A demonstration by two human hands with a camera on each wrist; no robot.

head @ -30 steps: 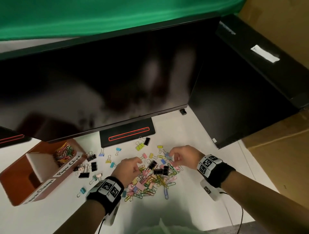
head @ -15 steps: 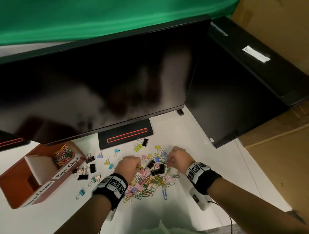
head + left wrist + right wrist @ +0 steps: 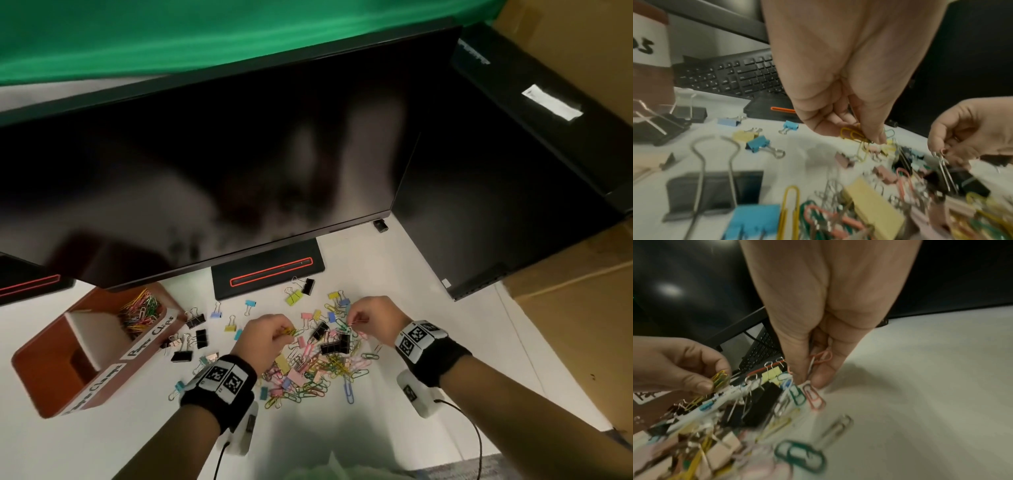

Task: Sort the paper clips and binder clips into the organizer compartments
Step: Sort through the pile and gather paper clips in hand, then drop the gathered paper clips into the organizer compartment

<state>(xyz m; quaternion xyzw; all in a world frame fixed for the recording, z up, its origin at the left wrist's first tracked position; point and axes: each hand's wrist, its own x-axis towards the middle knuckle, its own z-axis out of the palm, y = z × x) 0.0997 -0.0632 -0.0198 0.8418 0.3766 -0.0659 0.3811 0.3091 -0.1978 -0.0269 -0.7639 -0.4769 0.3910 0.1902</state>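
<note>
A mixed pile of coloured paper clips and binder clips (image 3: pixel 318 363) lies on the white desk in front of me. My left hand (image 3: pixel 274 330) hovers over the pile's left side and pinches a few yellow paper clips (image 3: pixel 854 134) between thumb and fingers. My right hand (image 3: pixel 371 317) is over the pile's far right and pinches red and silver paper clips (image 3: pixel 821 360). The brown organizer (image 3: pixel 51 370) sits at the left; its far compartment, labelled for paper clips, holds several coloured paper clips (image 3: pixel 140 311). The near compartments look bare.
A large dark monitor (image 3: pixel 205 171) overhangs the desk, its stand base (image 3: pixel 267 270) just behind the pile. A second black screen (image 3: pixel 479 205) stands at the right. A keyboard (image 3: pixel 731 78) lies behind the stand. Loose binder clips (image 3: pixel 191 339) are scattered between organizer and pile.
Both hands stay over the pile. The left hand has lifted yellow paper clips off the heap, and the right hand has drawn slightly left and now pinches paper clips.
</note>
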